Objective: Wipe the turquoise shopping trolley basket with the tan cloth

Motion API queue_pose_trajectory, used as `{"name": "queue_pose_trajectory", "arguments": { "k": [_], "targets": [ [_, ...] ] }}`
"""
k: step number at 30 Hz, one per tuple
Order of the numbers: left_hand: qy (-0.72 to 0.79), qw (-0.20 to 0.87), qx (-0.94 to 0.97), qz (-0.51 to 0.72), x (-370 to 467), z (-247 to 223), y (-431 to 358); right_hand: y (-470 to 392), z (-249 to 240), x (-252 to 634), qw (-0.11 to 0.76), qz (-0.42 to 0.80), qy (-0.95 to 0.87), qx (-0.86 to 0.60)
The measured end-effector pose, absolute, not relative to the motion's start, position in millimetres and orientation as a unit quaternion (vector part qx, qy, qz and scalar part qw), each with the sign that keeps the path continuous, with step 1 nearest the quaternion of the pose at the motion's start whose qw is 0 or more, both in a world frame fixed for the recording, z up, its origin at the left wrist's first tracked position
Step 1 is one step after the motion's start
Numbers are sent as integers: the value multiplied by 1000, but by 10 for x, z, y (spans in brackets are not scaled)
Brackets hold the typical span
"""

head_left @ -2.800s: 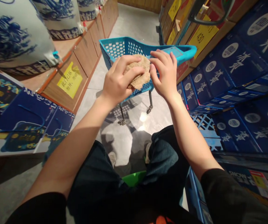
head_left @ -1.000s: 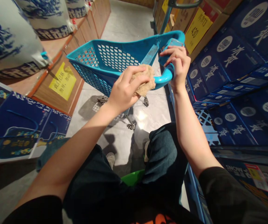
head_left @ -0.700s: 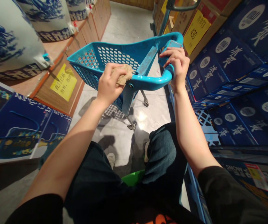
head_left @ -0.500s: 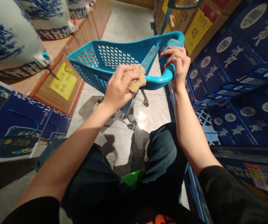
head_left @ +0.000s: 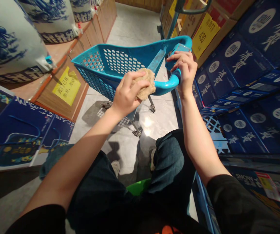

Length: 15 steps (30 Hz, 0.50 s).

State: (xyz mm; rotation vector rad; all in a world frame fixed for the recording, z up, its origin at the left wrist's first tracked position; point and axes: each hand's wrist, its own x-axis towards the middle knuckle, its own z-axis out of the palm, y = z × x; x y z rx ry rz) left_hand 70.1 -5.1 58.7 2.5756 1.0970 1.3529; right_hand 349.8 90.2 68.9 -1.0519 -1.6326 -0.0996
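A blue plastic shopping cart [head_left: 122, 58] with perforated sides stands on casters in front of me. My left hand [head_left: 128, 92] is closed on a tan, fuzzy cloth [head_left: 146, 85], pressed against the near rim of the cart by its handle. My right hand [head_left: 185, 70] wraps around the curved blue handle [head_left: 167, 87] at its right side, fingers over the handle's centre piece. The cloth and the left fingers hide part of the rim.
White and blue porcelain jars [head_left: 10, 39] stand on a wooden ledge at left, above a yellow note [head_left: 67, 85]. Dark blue gift bags [head_left: 25, 126] are below. Stacked blue cartons [head_left: 242, 58] line the right side. Tiled floor [head_left: 132, 19] runs ahead between them.
My left hand and the cloth have shifted slightly right and down along the cart's rim. The right hand keeps its hold on the handle.
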Motion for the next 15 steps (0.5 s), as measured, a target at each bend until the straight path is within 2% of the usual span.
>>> {"name": "queue_pose_trajectory", "arguments": {
  "k": [5, 11, 15],
  "targets": [
    [325, 42, 851, 411, 823, 665, -146, 941, 680, 3559, 487, -64, -707, -508],
    [365, 34, 819, 442, 432, 407, 281, 957, 675, 3572, 502, -55, -711, -489],
    [362, 23, 818, 446, 446, 448, 162, 992, 623, 3590, 469, -102, -718, -504]
  ]
}}
